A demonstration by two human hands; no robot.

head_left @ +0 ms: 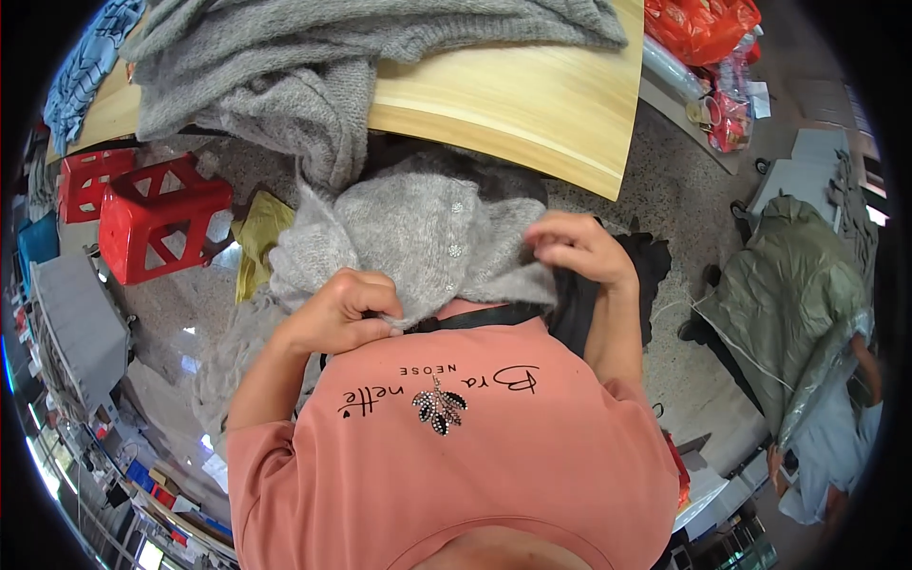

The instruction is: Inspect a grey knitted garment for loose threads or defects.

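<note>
Grey knit sweater (404,223), one, bunched between left hand (347,309) and right hand (591,249) near a wooden table (532,95), near edge pinched by left thumb and fingers, right fingers half-curled at its side, whether gripping I cannot tell.

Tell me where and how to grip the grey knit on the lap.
Best, I judge, pinch the right flap of the grey knit, coming from the right with the right hand: its loose edge spreads toward that side, while the left hand pinches the near edge.
</note>
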